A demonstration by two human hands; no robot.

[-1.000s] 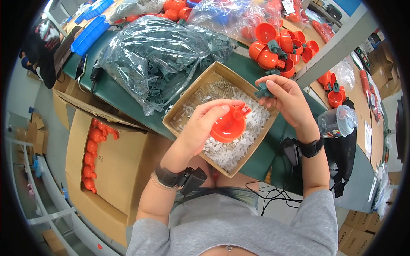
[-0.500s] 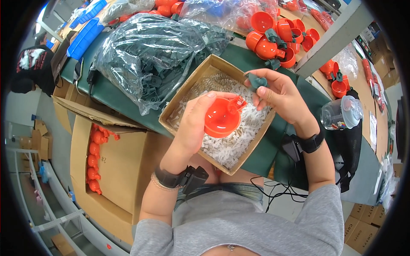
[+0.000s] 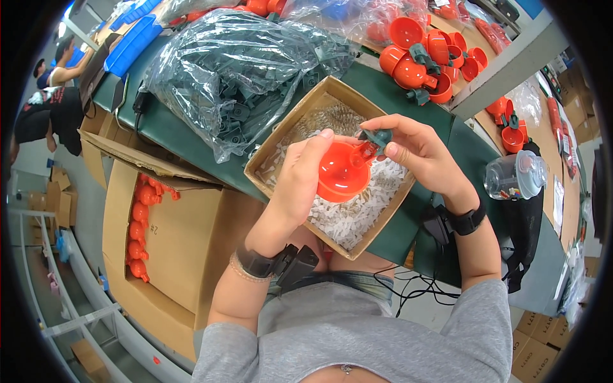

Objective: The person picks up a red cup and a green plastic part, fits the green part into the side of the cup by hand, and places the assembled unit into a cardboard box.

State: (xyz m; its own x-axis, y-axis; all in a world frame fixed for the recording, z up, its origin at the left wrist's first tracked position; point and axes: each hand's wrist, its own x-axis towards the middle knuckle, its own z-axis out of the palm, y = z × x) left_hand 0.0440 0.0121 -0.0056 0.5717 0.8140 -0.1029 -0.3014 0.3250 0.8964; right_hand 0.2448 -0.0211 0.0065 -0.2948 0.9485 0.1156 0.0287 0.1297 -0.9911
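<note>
My left hand (image 3: 301, 172) is closed around an orange-red plastic cup (image 3: 341, 175), its open bowl facing up. The cup's short spout points to the upper right. My right hand (image 3: 418, 150) pinches a dark green plastic fitting (image 3: 377, 140) and holds it against the end of that spout. Whether the two parts are locked together cannot be made out. Both hands are above a shallow cardboard tray (image 3: 391, 218), which holds small white plastic pieces (image 3: 345, 223) and thin metal springs (image 3: 313, 121).
A clear bag of dark green fittings (image 3: 223, 83) lies beyond the tray. Orange-red cups with green fittings (image 3: 408, 67) are piled at the back right, near a grey post (image 3: 504, 60). A lidded plastic jar (image 3: 517, 175) stands right. An open carton (image 3: 172, 255) holds orange-red cups.
My right hand has brought the green fitting down and left onto the cup's spout. The left hand, with the cup, has shifted slightly to the right.
</note>
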